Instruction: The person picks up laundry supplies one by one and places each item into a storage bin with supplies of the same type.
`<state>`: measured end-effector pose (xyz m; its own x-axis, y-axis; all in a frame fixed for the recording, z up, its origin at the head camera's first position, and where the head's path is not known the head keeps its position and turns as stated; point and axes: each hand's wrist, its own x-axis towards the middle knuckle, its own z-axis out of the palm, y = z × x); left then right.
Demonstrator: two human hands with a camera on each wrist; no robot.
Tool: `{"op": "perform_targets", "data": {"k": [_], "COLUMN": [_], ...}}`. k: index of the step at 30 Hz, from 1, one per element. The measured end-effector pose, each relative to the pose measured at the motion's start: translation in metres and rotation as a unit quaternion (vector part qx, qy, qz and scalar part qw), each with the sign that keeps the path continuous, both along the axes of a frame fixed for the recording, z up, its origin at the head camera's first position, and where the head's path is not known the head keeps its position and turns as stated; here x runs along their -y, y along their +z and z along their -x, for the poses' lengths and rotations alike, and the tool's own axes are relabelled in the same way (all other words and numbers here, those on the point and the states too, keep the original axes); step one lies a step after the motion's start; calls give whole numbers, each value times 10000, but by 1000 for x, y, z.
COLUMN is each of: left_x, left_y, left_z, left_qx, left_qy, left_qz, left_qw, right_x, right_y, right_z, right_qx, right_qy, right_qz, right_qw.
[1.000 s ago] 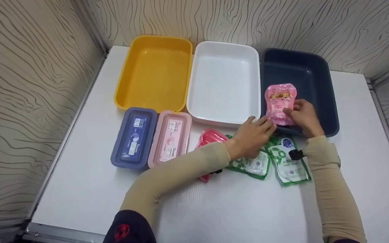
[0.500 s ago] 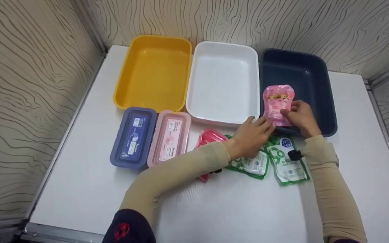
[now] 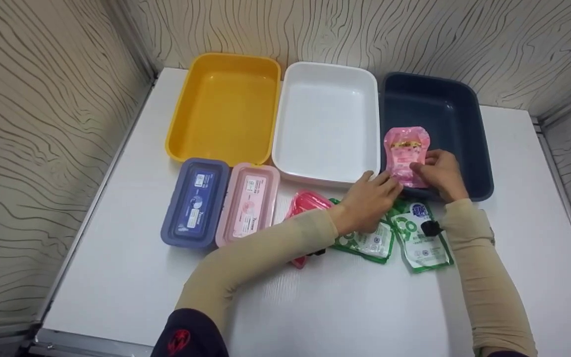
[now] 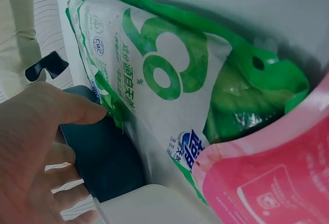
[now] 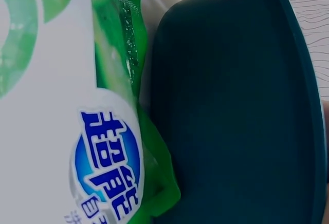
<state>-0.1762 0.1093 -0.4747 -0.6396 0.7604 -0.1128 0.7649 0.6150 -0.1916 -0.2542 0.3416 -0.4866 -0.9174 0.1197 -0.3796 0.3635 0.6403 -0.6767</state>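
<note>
Hands [image 3: 369, 201] [image 3: 442, 173] (two) at one pink pouch [image 3: 406, 149].

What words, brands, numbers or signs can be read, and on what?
"超能", on the right green pouch.
"超能", on the left green pouch.
Large green figures, red sleeve emblem: unclear.
Other print, including the pink pouch, red pouch, blue box, pink box: too small, cropped or blurred.

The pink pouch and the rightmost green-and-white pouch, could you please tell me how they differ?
The pink pouch carries a gold band; the green-and-white pouch carries a blue logo. The right hand holds the pink pouch; the green-and-white pouch lies on the table. Both are printed pouches.
</note>
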Motion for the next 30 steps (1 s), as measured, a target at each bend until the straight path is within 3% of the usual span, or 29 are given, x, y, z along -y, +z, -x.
{"op": "perform_targets", "data": {"k": [10,19,30], "left_x": [0,1,-1], "left_y": [0,0,2], "left_z": [0,0,-2], "left_qx": [31,-76,27], "left_qy": [15,42,132], "left_qz": [-16,42,118], "left_qw": [10000,10000,9998], "right_x": [3,3,3], "right_y": [0,0,5], "right_z": [-1,2,-1], "right_qx": [91,46,302], "right_qy": [-134,59,84], "right_qz": [-230,-615,-512], "right_qw": [9996,9981,9982]}}
